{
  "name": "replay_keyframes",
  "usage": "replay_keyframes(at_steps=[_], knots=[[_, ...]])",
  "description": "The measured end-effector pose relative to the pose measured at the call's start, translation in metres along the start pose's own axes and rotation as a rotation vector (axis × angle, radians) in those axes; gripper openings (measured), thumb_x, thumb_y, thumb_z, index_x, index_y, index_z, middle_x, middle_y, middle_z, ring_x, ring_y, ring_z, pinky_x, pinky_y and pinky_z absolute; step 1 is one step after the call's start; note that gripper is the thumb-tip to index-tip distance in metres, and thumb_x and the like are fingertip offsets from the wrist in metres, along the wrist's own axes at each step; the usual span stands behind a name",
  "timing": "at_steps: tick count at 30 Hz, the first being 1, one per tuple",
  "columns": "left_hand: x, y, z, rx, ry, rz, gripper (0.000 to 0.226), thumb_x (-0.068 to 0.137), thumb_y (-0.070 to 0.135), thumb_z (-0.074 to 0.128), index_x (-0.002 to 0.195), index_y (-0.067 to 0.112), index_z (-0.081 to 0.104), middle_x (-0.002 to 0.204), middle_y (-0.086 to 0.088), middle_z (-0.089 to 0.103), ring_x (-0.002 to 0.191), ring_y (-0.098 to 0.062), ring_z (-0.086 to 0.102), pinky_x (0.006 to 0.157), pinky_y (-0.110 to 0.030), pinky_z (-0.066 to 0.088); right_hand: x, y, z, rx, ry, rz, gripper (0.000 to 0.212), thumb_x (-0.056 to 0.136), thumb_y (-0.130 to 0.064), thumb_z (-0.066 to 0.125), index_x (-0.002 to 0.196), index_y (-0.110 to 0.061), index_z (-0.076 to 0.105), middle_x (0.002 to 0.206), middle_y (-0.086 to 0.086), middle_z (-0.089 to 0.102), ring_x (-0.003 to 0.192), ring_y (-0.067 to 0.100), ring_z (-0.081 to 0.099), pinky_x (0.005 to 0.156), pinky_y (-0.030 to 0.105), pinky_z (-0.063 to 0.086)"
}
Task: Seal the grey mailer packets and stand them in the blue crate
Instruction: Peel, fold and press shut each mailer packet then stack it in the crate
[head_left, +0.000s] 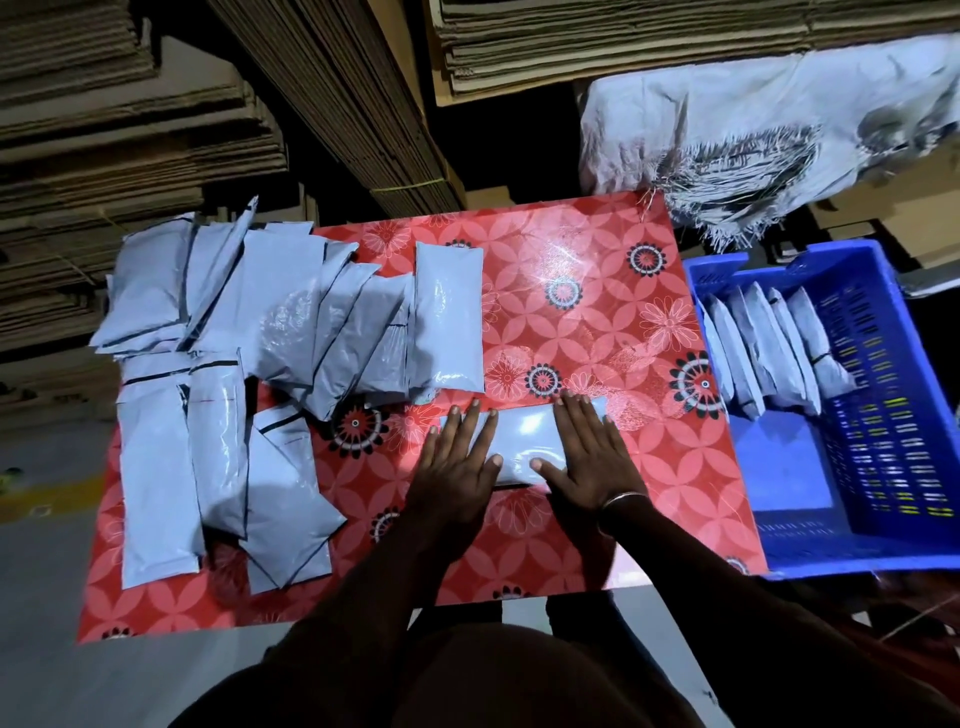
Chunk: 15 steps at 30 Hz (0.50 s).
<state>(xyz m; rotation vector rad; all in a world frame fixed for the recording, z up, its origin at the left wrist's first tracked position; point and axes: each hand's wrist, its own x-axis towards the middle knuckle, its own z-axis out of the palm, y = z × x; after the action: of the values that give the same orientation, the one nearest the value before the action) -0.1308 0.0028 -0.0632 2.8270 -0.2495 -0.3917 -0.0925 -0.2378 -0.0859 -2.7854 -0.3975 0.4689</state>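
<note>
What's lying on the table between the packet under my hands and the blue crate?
In the head view, nothing lies there: only bare red floral tablecloth separates the grey plastic mailer packet from the blue plastic crate.

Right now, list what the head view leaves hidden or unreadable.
- Flap of the packet under both hands: covered by the left hand and right hand, so sealing is unclear.
- Packets in the blue crate: they overlap, so the count is unsure.
- Pile of packets: lower ones buried.

Your left hand (457, 462) and right hand (589, 457) hide both ends of the packet (519, 441); its seal can't be judged.
</note>
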Motion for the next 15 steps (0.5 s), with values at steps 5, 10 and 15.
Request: replay_keyframes(at_steps=[5,10,15], knots=[[0.003,-0.011,0.002,-0.032,-0.031,-0.098,0.067,0.106,0.050,0.035,0.163,0.039,0.002,0.171,0.016,-0.007,0.158,-0.011,-0.006,0.128,-0.048,0.002,-0.010,0.029,-0.010,-0.032,-0.045,0.069,0.093,0.094,-0.077,0.028,0.161,-0.024,-0.008,0.167,-0.008,-0.016,0.153,0.012,-0.018,0.125,0.046,-0.002],[0.004,-0.031,-0.012,0.030,-0.045,-0.067,0.075,0.093,0.046,0.051,0.161,0.023,0.029,0.168,0.004,0.027,0.153,-0.021,0.028,0.121,-0.053,0.022,-0.012,0.033,-0.023,-0.011,-0.090,0.076,0.082,0.098,-0.074,0.022,0.160,-0.031,-0.009,0.165,-0.014,-0.018,0.153,0.011,-0.017,0.125,0.049,-0.001],[0.018,-0.025,-0.030,0.018,0.112,0.050,0.069,0.078,0.032,0.079,0.136,0.001,0.057,0.123,-0.016,0.063,0.110,-0.036,0.059,0.097,-0.045,0.047,0.010,0.018,-0.045,-0.018,0.057,-0.053,0.085,0.077,-0.039,0.070,0.151,-0.014,0.039,0.142,0.021,0.051,0.129,0.043,0.050,0.100,0.052,0.048]])
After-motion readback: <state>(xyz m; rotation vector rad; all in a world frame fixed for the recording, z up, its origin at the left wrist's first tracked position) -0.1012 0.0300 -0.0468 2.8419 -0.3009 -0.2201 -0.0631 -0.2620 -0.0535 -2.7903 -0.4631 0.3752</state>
